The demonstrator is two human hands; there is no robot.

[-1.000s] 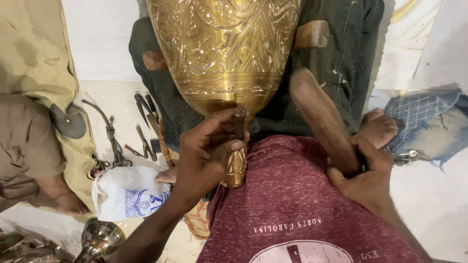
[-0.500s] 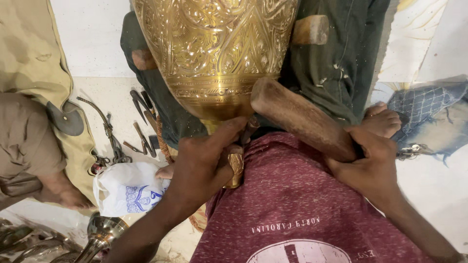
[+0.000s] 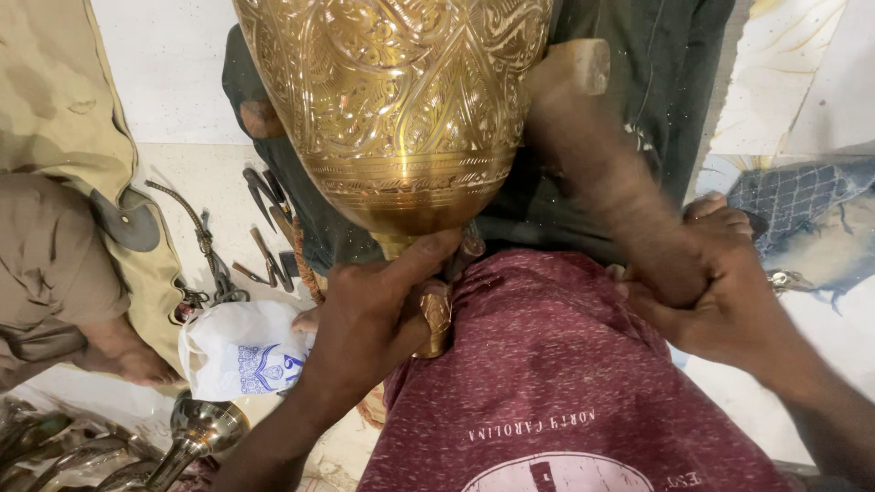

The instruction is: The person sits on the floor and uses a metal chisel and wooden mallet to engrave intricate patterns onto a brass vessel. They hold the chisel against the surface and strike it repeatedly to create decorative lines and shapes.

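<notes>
A large engraved brass vase (image 3: 392,109) lies tilted over my lap, its narrow stem (image 3: 436,314) pointing toward me. My left hand (image 3: 369,323) is wrapped around the stem, thumb up against the vase's lower curve. A small dark tool tip (image 3: 471,244) shows beside its fingers. My right hand (image 3: 729,305) grips the handle of a wooden mallet (image 3: 606,182), which is blurred by motion. The mallet's head (image 3: 572,66) is up beside the vase's right side.
Another person in beige clothes (image 3: 64,182) sits at the left, a bare foot (image 3: 123,351) on the floor. Metal hand tools (image 3: 269,232), a white plastic bag (image 3: 239,351) and a silvery goblet (image 3: 196,433) lie left of my lap. Blue patterned cloth (image 3: 793,196) lies right.
The mallet has swung from low at my right up and forward, its head now beside the vase. My left hand has kept its hold on the stem.
</notes>
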